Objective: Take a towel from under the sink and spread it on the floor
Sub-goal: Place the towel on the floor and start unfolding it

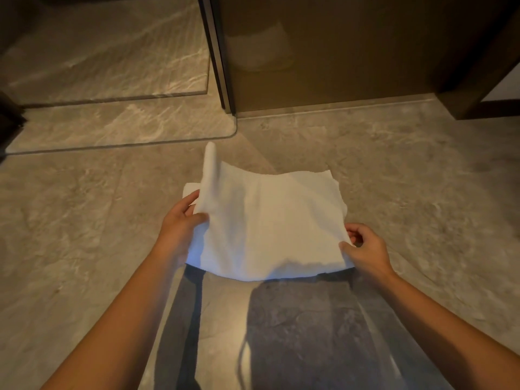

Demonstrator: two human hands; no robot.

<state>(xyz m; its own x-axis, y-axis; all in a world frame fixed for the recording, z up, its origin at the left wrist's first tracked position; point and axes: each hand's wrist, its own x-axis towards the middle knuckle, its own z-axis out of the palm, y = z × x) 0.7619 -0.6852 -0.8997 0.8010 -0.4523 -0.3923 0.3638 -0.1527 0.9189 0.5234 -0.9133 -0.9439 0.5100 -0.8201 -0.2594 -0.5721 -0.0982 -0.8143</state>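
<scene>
A wide marble-patterned floor (84,249) fills the room, with a raised stone step (118,128) to my left, a metal-edged door frame (222,80) ahead and a dark glossy wall panel (337,52) behind it. Over the floor I hold the white towel (270,220), out from under the sink and in the air in front of me, partly opened and sagging, casting a shadow on the tiles below. It is not yet on the floor.

My left hand (180,229) grips the towel's left side, thumb on top, with a loose flap (210,170) of cloth standing up above my fingers. My right hand (363,246) pinches the right edge between thumb and fingertips.

The risks, as I judge them: the towel looks as if it is still doubled, so lowering it now could leave a folded pad rather than a flat sheet. The upright flap could drop under the cloth and bunch into a ridge. My right-hand pinch is shallow; a shake to open the folds could pull the edge free and let that side fall in a heap. The polished tiles look slick, so a towel laid with creases may slide when smoothed. It could also land partly over the step's rim instead of lying flat
</scene>
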